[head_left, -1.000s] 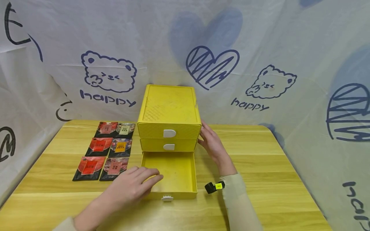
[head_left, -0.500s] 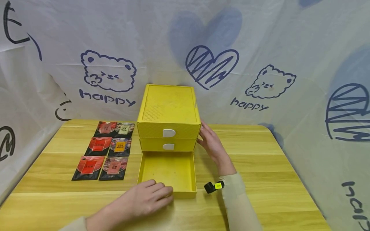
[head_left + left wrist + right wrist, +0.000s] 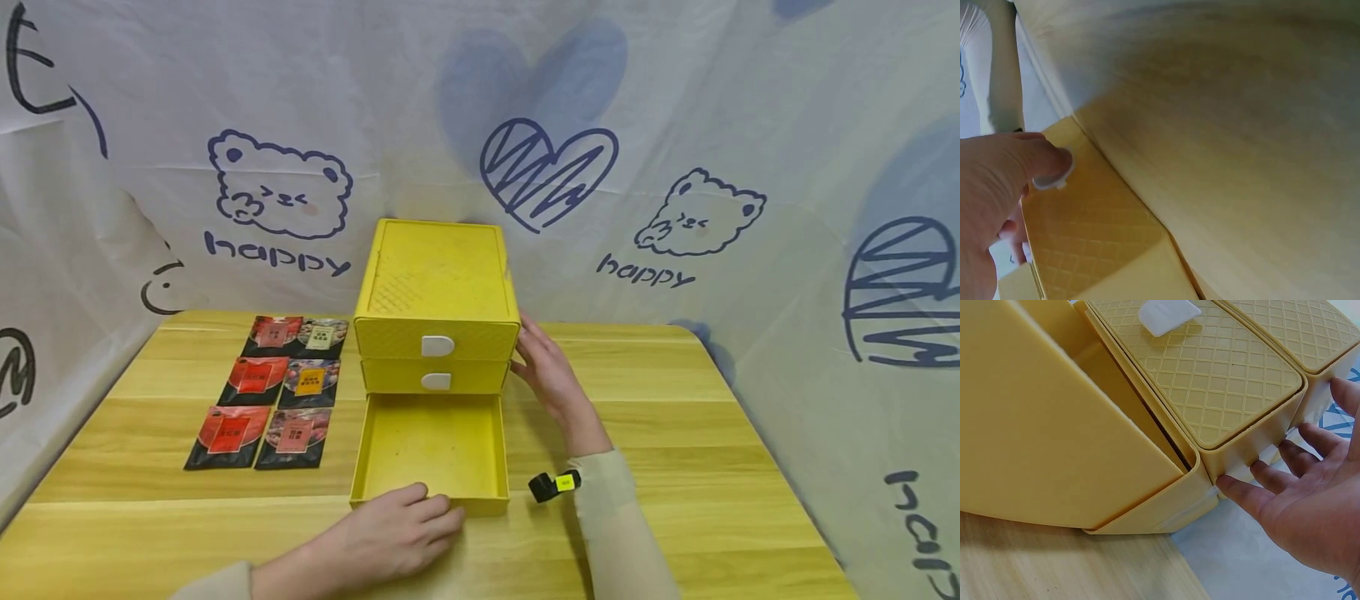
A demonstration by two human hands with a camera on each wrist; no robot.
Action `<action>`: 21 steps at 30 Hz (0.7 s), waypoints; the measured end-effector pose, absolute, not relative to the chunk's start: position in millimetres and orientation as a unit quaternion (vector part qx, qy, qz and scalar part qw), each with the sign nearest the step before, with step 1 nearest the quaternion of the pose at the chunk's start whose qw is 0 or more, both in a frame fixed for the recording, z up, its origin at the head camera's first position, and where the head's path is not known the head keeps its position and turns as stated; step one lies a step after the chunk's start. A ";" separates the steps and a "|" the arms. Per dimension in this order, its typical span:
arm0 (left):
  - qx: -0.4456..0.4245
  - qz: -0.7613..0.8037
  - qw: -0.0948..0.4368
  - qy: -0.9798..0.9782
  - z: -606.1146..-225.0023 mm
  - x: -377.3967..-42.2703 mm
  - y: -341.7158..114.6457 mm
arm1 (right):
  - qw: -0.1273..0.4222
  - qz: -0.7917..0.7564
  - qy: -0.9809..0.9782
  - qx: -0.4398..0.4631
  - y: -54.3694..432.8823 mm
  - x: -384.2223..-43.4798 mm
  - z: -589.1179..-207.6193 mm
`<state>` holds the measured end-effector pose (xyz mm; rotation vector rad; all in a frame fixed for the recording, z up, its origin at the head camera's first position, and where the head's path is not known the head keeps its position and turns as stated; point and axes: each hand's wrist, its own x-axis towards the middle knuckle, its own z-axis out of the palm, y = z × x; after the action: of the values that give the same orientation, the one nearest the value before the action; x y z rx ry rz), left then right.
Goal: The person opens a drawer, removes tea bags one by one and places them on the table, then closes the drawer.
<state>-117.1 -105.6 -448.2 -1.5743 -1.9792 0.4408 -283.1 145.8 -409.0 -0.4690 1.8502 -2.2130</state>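
Observation:
A yellow drawer unit point(image 3: 438, 271) with stacked drawers stands on the table, its bottom drawer point(image 3: 431, 446) pulled far out and nothing visible inside. My left hand point(image 3: 393, 533) is at the drawer's front, fingers curled over the rim. In the left wrist view, its thumb presses on the white handle point(image 3: 1054, 182), with the fingers largely hidden behind. My right hand point(image 3: 555, 375) rests on the unit's right side; in the right wrist view its extended fingertips point(image 3: 1229, 481) touch the side wall. The two upper drawers are closed, each with a white handle point(image 3: 437, 346).
Several black-and-red food packets point(image 3: 255, 379) lie in two columns on the table, left of the unit. A black wrist camera point(image 3: 551, 485) sits at the right sleeve. Behind the wooden table point(image 3: 660, 433) hangs a white curtain point(image 3: 420, 100) with bear and heart drawings.
My left hand has moved from above the drawer's left side to its front handle, going right and toward me. The right hand stays put, and the drawer looks unmoved.

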 end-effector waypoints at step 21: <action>-0.574 0.204 0.286 -0.740 -457.2 -113.8 -98.8 | 0.110 -0.748 0.636 -0.154 144.7 -282.1 -407.6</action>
<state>-113.8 -98.8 -457.2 -1.5348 -1.9783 0.5445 -282.1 144.7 -407.6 -0.4514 1.8694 -2.1984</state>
